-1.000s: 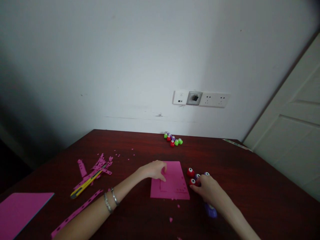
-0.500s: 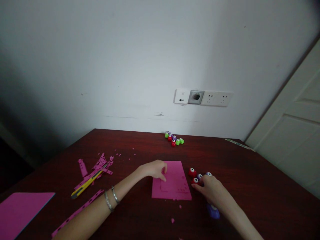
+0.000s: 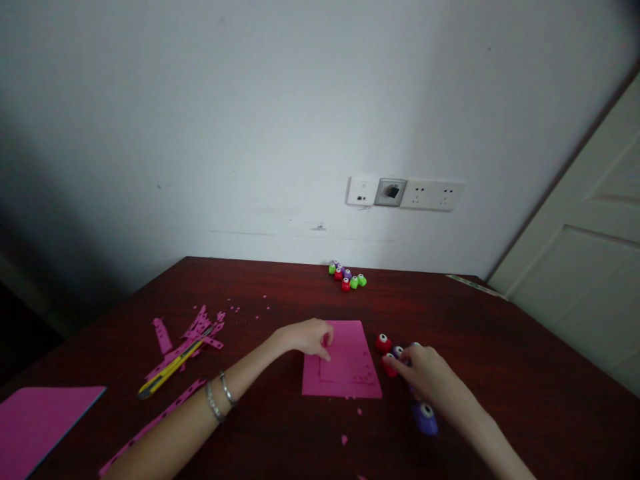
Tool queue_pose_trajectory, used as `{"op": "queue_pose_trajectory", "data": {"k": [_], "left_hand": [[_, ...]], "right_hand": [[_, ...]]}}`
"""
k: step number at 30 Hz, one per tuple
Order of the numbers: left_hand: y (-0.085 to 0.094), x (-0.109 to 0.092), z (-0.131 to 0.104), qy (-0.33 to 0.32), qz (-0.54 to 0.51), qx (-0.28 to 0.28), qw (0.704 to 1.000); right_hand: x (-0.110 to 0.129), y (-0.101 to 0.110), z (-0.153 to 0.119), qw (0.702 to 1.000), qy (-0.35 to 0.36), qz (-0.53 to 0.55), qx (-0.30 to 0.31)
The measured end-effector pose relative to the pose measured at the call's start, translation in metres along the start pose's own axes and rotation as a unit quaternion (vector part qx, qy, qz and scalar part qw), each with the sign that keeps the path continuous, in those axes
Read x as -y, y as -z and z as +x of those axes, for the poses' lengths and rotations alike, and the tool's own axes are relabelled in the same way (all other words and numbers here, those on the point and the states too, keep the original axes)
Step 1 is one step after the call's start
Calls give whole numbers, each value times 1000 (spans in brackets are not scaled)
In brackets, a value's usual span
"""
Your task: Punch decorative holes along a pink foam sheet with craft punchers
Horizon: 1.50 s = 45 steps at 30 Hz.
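Note:
My left hand (image 3: 307, 337) rests on a small pink sheet (image 3: 345, 365) that lies on a larger pink sheet (image 3: 313, 387). Its thumb and fingers are apart, with the fingertips on the sheets. Small shapes mark the smaller sheet's lower right corner. To the right, my right hand (image 3: 425, 373) is closed among several small craft punches with white buttons, its fingers around one that they mostly hide. A red punch (image 3: 383, 343) stands beyond the fingertips, another red punch (image 3: 389, 364) by the fingertips. A larger purple punch (image 3: 425, 419) lies below the wrist.
A yellow utility knife (image 3: 173, 370) lies on pink scraps (image 3: 200, 327) at the left. One long punched strip (image 3: 155, 423) runs beside my left forearm. Another pink sheet (image 3: 45, 423) is at the near left. More small punches (image 3: 346, 285) stand at the back by the wall.
My right hand has shifted slightly up among the punches, and the larger purple punch's white button now shows. My left hand stays on the pink sheets.

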<state>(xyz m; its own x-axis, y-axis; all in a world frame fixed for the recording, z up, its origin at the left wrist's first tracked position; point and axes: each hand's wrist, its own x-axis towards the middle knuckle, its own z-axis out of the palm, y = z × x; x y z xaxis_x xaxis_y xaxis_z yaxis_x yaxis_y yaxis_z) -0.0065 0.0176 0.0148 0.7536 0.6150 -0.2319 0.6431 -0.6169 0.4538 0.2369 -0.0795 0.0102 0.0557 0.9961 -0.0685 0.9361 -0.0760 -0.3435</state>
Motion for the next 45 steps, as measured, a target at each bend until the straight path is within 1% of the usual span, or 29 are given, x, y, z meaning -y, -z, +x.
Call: {"op": "queue_pose_trajectory", "data": {"k": [4,7,9,11,13,16,19,22,25,29,33,38,45], "left_hand": [[3,-3,-3,-21,10,-16,1000],[8,-1,-2,-27,2,-74,997],[13,5,5,-26,-20,-125,992],[19,13,18,-7,-40,-181,983],[27,25,38,39,-38,-249,967],[42,43,73,90,-35,-301,949],[58,59,103,139,-37,-331,933],[68,68,125,172,-43,-327,928],[71,70,137,174,-52,-299,937],[72,68,146,159,-58,-260,951],[70,68,148,156,-53,-237,957],[67,70,150,164,-46,-237,956],[65,72,158,168,-56,-259,949]], "right_hand": [[-3,22,-2,998,-8,22,-62],[-11,35,-3,995,-34,35,-83],[-16,40,-4,994,-43,44,-90],[-18,42,-4,994,-38,43,-96],[-18,42,-5,993,-30,38,-104],[-16,39,-5,993,-17,29,-112],[-14,35,-5,993,-10,18,-114],[-14,33,-4,994,-15,16,-110],[-15,33,-3,994,-14,20,-106],[-15,33,-2,994,-8,18,-112],[-17,31,-1,994,-12,15,-109],[-19,28,1,995,-17,10,-97],[-15,30,0,996,-9,6,-94]]}}
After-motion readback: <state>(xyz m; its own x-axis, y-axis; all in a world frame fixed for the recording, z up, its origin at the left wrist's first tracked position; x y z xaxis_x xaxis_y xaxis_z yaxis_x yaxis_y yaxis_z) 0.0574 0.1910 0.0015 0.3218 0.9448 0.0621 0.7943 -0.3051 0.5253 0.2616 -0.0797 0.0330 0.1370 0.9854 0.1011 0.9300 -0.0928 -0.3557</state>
